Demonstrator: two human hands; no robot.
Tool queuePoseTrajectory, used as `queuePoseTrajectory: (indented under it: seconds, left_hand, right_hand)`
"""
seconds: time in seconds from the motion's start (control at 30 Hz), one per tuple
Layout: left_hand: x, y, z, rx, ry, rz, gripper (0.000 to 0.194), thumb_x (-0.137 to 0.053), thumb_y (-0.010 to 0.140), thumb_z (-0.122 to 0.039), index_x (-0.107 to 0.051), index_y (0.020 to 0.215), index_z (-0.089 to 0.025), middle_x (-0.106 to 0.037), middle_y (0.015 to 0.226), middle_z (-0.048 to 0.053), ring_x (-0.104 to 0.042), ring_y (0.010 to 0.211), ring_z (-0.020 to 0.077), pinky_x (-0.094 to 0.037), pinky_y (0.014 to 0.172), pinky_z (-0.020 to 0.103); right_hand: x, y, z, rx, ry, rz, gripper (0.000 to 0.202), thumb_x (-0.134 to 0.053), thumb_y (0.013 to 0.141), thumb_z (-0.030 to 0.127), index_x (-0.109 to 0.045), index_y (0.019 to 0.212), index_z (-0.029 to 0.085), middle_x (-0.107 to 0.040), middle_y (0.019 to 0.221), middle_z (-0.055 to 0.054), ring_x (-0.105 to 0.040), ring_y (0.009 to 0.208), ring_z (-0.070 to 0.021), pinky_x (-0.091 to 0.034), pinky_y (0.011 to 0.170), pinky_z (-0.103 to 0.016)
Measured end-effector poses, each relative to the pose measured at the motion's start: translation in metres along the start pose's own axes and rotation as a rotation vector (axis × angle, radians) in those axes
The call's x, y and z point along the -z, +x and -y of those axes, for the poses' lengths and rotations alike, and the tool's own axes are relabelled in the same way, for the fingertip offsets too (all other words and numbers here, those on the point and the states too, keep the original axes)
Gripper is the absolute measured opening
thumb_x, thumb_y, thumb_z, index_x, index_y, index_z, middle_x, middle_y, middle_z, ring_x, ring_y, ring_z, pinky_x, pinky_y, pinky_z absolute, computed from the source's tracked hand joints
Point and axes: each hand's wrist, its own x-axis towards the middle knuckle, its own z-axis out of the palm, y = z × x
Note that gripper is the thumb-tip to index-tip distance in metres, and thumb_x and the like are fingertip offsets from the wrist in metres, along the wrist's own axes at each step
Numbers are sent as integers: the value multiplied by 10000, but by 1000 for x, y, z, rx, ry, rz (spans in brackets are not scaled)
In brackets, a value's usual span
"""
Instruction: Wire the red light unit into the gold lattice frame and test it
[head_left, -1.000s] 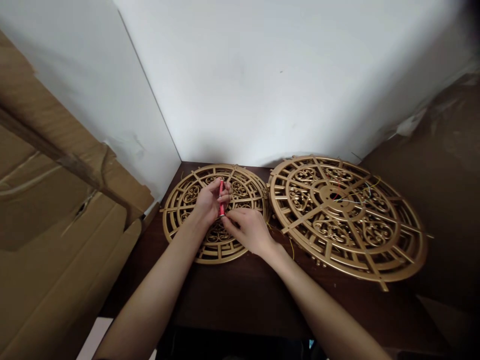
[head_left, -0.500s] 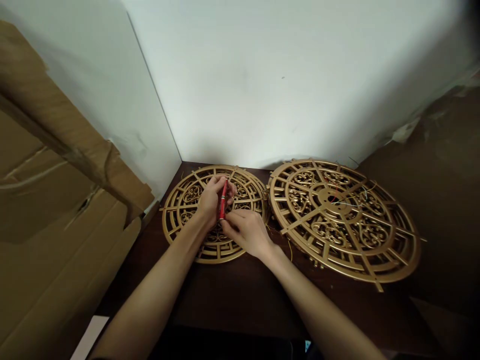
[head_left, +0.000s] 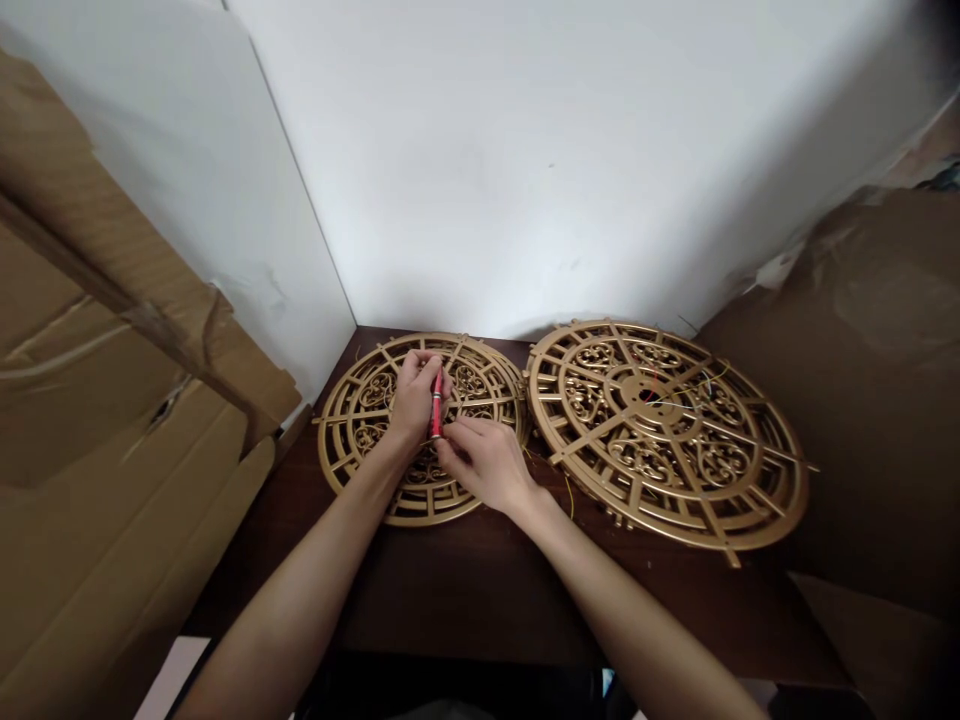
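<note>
My left hand (head_left: 420, 398) is closed around a slim red pen-like tool (head_left: 436, 402) with a silver band, which points away from me. Just to its right, my right hand (head_left: 487, 458) has its fingers drawn together in a pinch near the tool's close end. What those fingertips hold, if anything, I cannot make out. Both hands are over the middle of a round gold-coloured openwork frame (head_left: 347, 388) with scroll ornaments, and they cover its centre.
A second gold frame (head_left: 600, 430), on a stack, stands at the right with thin red, white and yellow wires at its hub. Both rest on a dark wooden table (head_left: 450, 600). Cardboard (head_left: 135, 420) stands at the left, a brown box (head_left: 877, 400) at the right, a white wall (head_left: 480, 170) behind.
The view has shifted a little, so the right stack appears farther left, and the picture is brighter. Both hands keep nearly the same pose over the left frame.
</note>
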Motion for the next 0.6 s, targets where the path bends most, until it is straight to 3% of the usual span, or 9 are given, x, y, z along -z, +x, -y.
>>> queuePoseTrajectory:
  seconds: [0.6]
  left_hand:
    - [-1, -1, 0, 17, -11, -39, 177, -543, 827, -299, -382, 836, -226, -484, 457, -92, -340, 303, 75, -250, 324, 160]
  right_hand:
    - [1, 0, 0, -15, 47, -8, 255, -460, 934, 274, -635, 776, 177, -548, 666, 0, -485, 600, -109, -333, 591, -234]
